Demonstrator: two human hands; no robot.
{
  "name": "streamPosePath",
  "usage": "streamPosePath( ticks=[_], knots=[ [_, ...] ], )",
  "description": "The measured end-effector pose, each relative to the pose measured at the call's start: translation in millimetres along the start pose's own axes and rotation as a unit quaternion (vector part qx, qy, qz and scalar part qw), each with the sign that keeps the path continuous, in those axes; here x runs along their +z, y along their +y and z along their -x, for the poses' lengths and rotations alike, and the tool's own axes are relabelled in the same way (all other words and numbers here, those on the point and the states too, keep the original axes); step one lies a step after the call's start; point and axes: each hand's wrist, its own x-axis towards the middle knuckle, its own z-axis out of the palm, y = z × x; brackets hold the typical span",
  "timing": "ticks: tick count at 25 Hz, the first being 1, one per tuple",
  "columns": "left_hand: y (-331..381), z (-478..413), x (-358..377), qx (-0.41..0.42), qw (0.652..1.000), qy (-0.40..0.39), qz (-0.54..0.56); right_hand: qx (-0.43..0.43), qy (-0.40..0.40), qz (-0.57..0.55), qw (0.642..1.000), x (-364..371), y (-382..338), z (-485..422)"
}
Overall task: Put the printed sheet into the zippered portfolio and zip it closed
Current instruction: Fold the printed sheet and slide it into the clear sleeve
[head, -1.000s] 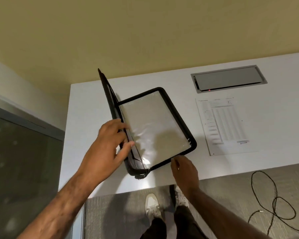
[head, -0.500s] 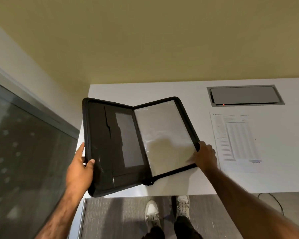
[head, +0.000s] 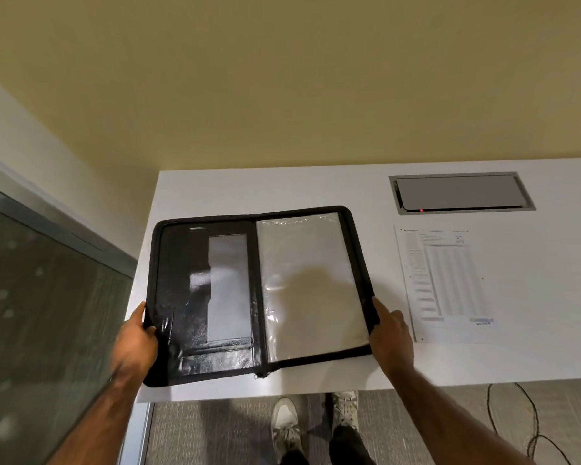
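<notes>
The black zippered portfolio (head: 195, 297) lies spread flat on the white table (head: 282, 189), left half showing dark pockets, right half a clear plastic sleeve over a pale page. My left hand (head: 136, 340) grips its left edge, thumb on the inner cover. My right hand (head: 391, 330) holds its right edge near the lower corner. The printed sheet (head: 445, 280) rests flat on the table just right of the portfolio, untouched. A zipper pull (head: 260, 375) hangs at the bottom of the spine.
A metal cable hatch (head: 460, 193) with a red light is set into the table behind the sheet. A glass partition (head: 47, 313) stands at the left. A black cable (head: 530, 427) lies on the carpet at right. My shoes (head: 285, 421) show under the table edge.
The portfolio's left cover swung down from upright to fully flat. My left hand moved to its left edge and my right hand from the bottom edge to the right edge.
</notes>
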Motion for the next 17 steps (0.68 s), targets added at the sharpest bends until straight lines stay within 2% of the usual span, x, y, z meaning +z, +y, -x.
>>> streamPosePath(
  ticks=[5,9,11,12,14,17],
  knots=[
    [-0.4,-5.3,24.1,-0.015,0.992,0.047,-0.118,-0.005,-0.016,0.042,0.999,4.2,0.0,2.6],
    [24.3,15.9,49.2,0.032,0.979,0.144,-0.140,-0.026,-0.046,0.001,0.999,-15.5,8.2,-2.6],
    [54.1,40.6,63.4,0.057,0.975,0.162,-0.143,-0.049,-0.035,-0.028,0.998,-32.6,20.1,-8.4],
    [77.3,57.2,72.9,0.097,0.972,0.151,-0.150,-0.056,-0.019,-0.039,0.997,-43.5,29.4,-14.1],
    [127.2,94.6,103.4,0.234,0.955,0.094,-0.156,-0.063,0.021,-0.046,0.997,-67.1,49.4,-32.4],
    [208.9,141.1,176.7,0.436,0.883,-0.059,-0.164,-0.068,0.042,-0.031,0.996,-110.8,83.6,-78.8]
  ],
)
